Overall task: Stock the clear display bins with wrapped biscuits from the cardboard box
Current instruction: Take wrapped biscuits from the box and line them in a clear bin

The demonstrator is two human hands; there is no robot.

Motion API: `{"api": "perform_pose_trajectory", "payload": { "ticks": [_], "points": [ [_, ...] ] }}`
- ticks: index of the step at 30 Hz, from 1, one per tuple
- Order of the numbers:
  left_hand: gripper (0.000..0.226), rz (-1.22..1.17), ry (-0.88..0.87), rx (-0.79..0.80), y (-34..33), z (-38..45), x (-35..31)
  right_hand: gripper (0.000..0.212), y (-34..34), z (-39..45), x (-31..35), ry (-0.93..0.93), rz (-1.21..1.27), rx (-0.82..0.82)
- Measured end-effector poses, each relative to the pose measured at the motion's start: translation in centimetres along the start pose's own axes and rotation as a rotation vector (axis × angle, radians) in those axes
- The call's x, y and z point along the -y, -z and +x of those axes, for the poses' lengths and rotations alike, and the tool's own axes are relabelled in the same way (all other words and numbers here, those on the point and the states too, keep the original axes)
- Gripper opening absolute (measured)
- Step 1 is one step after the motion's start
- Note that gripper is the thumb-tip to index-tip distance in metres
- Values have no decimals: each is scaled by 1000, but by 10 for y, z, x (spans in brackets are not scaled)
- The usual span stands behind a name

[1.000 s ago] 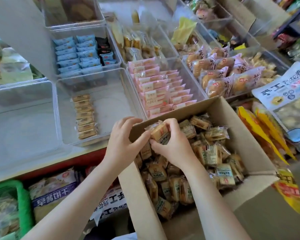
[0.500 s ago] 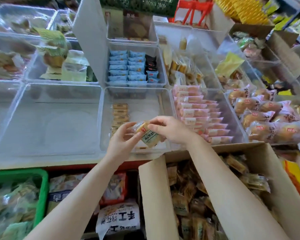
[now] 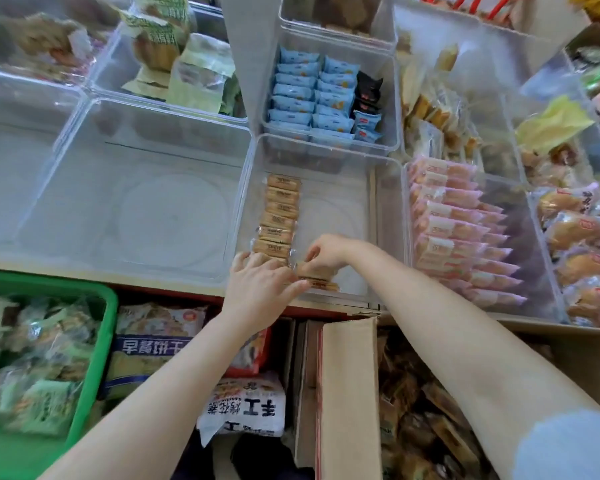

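Upside-down "早餐饼干" stands on a blue-banded bag (image 3: 153, 351); upside-down "手工" on a white bag (image 3: 246, 408) below it.

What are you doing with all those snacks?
A person is filling a clear plastic display bin with small tan wrapped biscuits. Both hands are at the bin's front edge: the right hand pinches the biscuits while the left hand rests against them, setting them down beside a neat row of the same biscuits. The brown cardboard box below holds many more.
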State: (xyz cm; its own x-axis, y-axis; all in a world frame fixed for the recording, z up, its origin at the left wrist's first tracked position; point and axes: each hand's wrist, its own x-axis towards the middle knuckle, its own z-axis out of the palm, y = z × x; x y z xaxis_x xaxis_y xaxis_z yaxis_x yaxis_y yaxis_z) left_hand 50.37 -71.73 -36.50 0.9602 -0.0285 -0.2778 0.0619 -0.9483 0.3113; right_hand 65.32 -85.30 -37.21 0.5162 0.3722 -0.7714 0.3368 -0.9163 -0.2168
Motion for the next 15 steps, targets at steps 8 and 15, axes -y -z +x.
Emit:
{"api": "perform_pose_trajectory", "payload": {
  "ticks": [8,15],
  "points": [
    [80,-60,4,-5,1,0,4,37,16,-57,-7,73,262,-115],
    [21,-699,60,-51,33,-14,-46,24,-31,-202,-42,116,1097,-826]
  ]
}}
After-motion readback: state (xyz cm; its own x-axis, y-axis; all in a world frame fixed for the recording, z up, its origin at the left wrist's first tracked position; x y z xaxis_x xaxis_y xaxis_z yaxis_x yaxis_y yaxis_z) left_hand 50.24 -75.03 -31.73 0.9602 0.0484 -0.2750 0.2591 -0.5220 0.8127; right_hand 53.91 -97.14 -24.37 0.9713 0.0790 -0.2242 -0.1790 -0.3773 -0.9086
